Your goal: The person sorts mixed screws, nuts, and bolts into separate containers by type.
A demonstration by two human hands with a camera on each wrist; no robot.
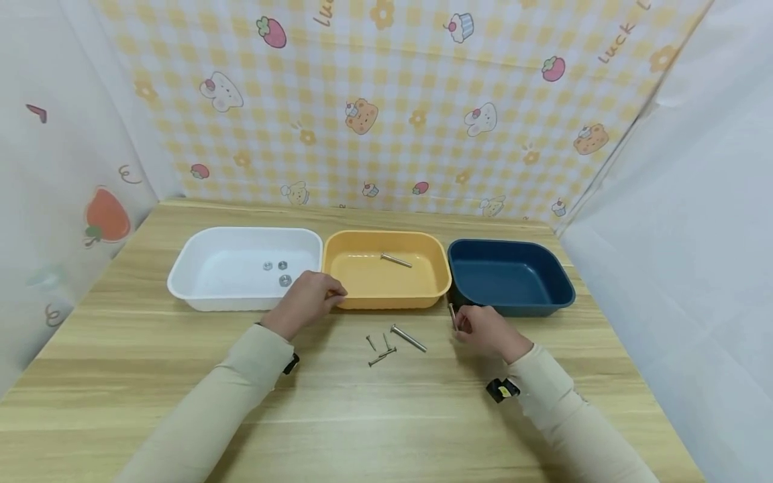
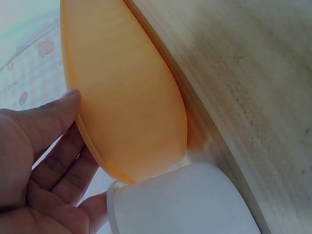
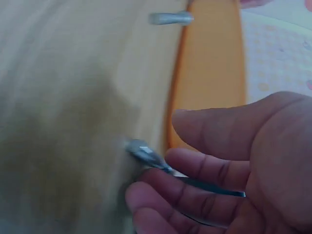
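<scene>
My left hand (image 1: 309, 302) pinches the near-left rim of the yellow tray (image 2: 131, 92), thumb on the outside and fingers over the rim. In the left wrist view it lies beside the white tray (image 2: 180, 204). My right hand (image 1: 486, 330) is low over the table in front of the blue tray (image 1: 513, 311). A metal bolt (image 1: 452, 315) is at its fingertips; in the blurred right wrist view the bolt (image 3: 146, 153) lies by the fingers, and the thumb stands apart from them. Part of the bolt is hidden.
Another bolt (image 1: 408, 338) and several small screws (image 1: 386, 341) lie on the table between the hands. One bolt (image 1: 396, 260) is inside the yellow tray. Three nuts (image 1: 285, 280) sit in the white tray. A patterned cloth (image 1: 386, 100) hangs behind.
</scene>
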